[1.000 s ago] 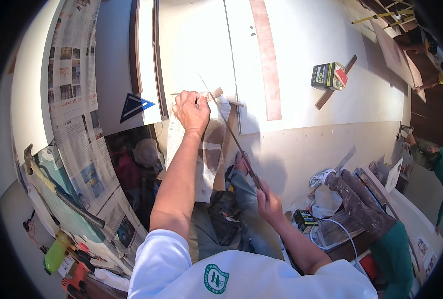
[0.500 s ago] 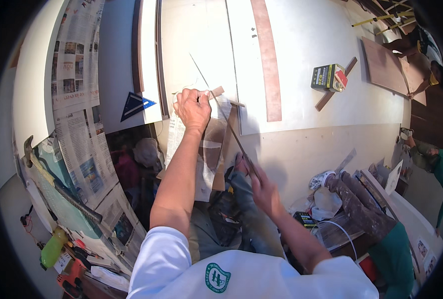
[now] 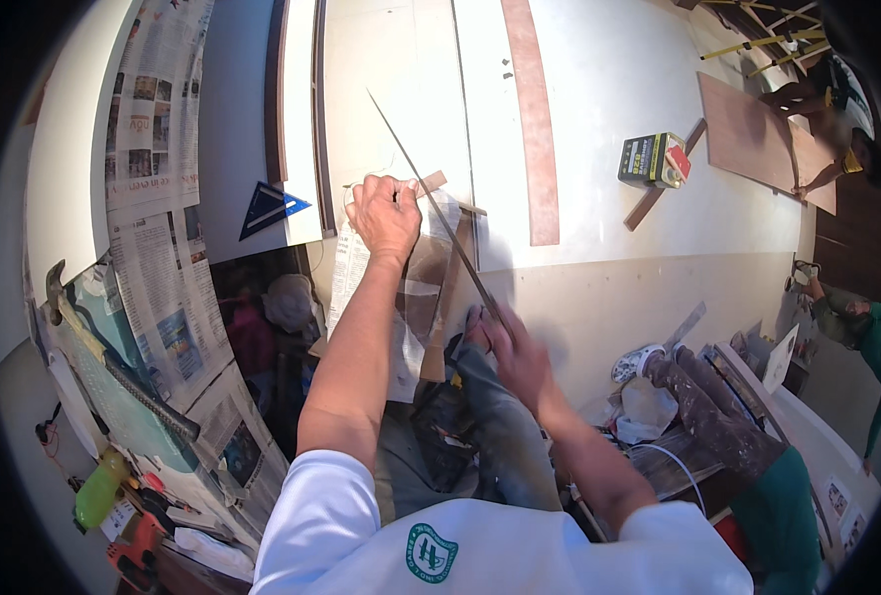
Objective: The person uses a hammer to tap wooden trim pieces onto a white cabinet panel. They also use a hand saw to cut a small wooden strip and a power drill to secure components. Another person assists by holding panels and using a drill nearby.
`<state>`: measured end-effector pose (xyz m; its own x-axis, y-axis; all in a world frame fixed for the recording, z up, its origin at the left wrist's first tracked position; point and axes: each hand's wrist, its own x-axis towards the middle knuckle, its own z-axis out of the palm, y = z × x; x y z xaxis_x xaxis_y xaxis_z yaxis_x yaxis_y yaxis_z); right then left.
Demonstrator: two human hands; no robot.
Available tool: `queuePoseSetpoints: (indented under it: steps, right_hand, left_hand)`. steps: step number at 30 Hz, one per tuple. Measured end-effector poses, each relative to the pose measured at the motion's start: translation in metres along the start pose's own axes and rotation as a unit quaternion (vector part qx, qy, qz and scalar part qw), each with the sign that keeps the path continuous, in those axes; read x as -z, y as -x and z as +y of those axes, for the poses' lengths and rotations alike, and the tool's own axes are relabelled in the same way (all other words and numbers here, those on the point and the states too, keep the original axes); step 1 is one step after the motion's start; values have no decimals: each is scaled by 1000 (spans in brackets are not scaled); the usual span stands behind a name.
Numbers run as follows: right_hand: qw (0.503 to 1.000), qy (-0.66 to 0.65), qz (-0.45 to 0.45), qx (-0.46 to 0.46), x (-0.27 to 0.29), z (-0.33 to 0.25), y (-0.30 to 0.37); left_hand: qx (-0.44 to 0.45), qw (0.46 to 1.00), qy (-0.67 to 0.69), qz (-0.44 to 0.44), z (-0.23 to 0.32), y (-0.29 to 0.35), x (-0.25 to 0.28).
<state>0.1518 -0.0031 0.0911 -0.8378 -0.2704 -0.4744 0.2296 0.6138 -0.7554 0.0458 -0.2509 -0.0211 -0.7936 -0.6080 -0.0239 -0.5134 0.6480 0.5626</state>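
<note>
My right hand (image 3: 522, 365) is closed around the near end of a handsaw (image 3: 447, 226), whose thin blade is seen almost edge-on and points away to the upper left. Its handle is mostly hidden in my fingers. My left hand (image 3: 385, 218) is closed, thumb and fingers pressing a small wood strip (image 3: 432, 183) beside the blade. The blade crosses right next to these fingers, and a strip end (image 3: 472, 209) shows past it. Under my left hand lie newspaper (image 3: 347, 273) and a clear plastic sheet (image 3: 416, 297).
A blue triangular square (image 3: 274, 210) lies left of my hands. Further left is a hammer (image 3: 113, 357) beside newspaper-covered boards. A square tin (image 3: 652, 161) rests on a wood strip (image 3: 641, 208) at right. Another person handles a brown board (image 3: 748, 134); a person in green (image 3: 773, 506) is close on my right.
My right hand has drawn slightly back and left, lower in the picture, pulling the saw with it. My left hand stays in place. The far person's board has shifted slightly left.
</note>
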Motion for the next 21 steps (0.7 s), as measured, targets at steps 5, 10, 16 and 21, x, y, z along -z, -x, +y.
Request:
queuePoseSetpoints:
  steps: [5, 10, 16, 21]
  right_hand:
    - [996, 55, 48, 54, -23, -1, -46]
    - [990, 129, 28, 42, 29, 55, 91]
    - [995, 82, 38, -30, 87, 62, 212]
    - [993, 95, 68, 7, 107, 47, 219]
  left_hand:
    - [-12, 1000, -15, 16, 4, -6, -2]
    - [19, 1000, -12, -3, -2, -2, -5]
    - [-11, 999, 16, -41, 1, -3, 13]
    - [-146, 989, -33, -5, -6, 8, 44]
